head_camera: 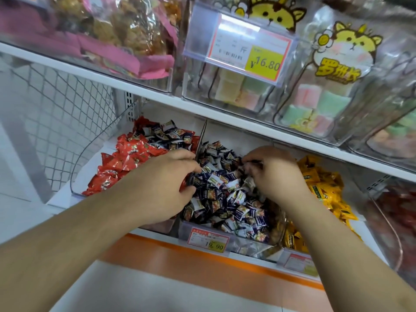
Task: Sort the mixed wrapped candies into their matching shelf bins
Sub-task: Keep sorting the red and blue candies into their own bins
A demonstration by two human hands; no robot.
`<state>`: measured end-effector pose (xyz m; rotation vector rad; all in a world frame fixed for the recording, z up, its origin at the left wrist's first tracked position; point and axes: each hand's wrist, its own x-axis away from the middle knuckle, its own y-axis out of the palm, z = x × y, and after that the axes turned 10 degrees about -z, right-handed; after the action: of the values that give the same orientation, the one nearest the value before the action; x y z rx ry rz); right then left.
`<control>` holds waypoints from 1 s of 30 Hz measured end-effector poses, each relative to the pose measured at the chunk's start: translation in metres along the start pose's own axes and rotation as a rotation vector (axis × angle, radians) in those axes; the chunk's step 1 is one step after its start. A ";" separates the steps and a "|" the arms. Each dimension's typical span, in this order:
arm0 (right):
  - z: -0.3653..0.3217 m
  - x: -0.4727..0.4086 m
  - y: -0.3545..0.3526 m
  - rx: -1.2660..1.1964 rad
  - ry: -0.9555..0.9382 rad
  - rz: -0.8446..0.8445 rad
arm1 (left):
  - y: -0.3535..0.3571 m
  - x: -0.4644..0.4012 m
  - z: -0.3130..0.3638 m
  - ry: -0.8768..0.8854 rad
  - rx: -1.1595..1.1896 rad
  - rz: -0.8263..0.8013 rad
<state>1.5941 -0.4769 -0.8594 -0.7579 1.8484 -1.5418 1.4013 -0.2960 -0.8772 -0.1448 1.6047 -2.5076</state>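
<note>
Both hands work in the middle bin (227, 240), which is heaped with navy candies (227, 199). The left hand (167, 183) spans the divider (201, 140); its fingers (191, 168) are curled, tips among the navy wrappers just right of the divider. Whether they grip one cannot be told. Red candies (126, 163) lie left of and under this hand, with navy pieces (171, 134) mixed in behind it. The right hand (273, 174) has its fingers (249, 159) bent together, pinching a dark wrapper at the heap's rear. Yellow candies (324, 188) lie just right of it. The middle bin's tag (208, 239) ends in ".90"; the upper tag (249, 45) reads "¥16.80". Bags (342, 64) above show a yellow cartoon animal.
</note>
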 end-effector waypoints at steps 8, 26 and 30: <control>-0.011 0.012 0.015 0.046 -0.123 -0.197 | -0.001 0.000 0.002 -0.008 0.007 -0.014; -0.021 0.004 0.048 0.059 0.200 -0.286 | 0.000 -0.001 0.001 0.004 0.028 -0.009; -0.020 0.003 0.052 -0.033 0.230 -0.250 | -0.001 0.001 0.002 0.007 0.018 -0.010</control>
<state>1.5743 -0.4581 -0.9080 -0.8855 2.0096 -1.8246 1.4011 -0.2974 -0.8757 -0.1422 1.5878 -2.5314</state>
